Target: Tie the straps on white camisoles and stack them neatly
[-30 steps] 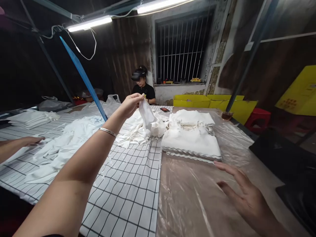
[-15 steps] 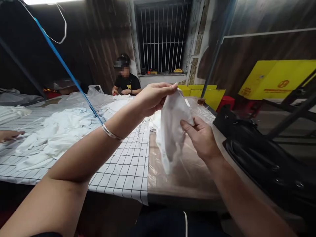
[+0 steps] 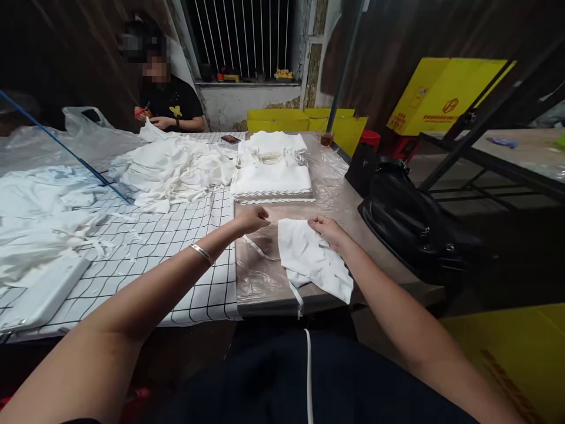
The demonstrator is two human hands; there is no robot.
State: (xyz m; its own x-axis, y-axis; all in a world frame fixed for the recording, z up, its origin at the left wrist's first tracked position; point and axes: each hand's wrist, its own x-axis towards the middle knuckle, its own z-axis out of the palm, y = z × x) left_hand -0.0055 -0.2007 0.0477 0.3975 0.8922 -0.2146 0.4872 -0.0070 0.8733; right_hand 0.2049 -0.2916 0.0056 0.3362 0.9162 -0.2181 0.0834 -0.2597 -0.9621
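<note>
Head view: lowered below centre, the limp white cloth piece [image 3: 311, 256] lies spread, apparently freeing the left hand [image 3: 251, 219], fingers curled, grip unclear; the right hand [image 3: 331, 232] pinches its edge.

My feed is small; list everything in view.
cloth piece: one, white, near front edge
stacked cloths: many, white, centre back
loose cloths: many, white, left
checked cloth: one, white and black, left
plastic sheet: one, clear, over table
table: one, brown, centre
slab: one, white, lower left
phone: one, dark, far edge
cup: one, brown, far corner
bags: two, black, right
boxes: several, yellow, back and right
pole: one, blue, left
person: one, black-shirted, across table
window: one, dark, back
left hand: one, bare, beside cloth piece
right hand: one, bare, holding cloth piece
</note>
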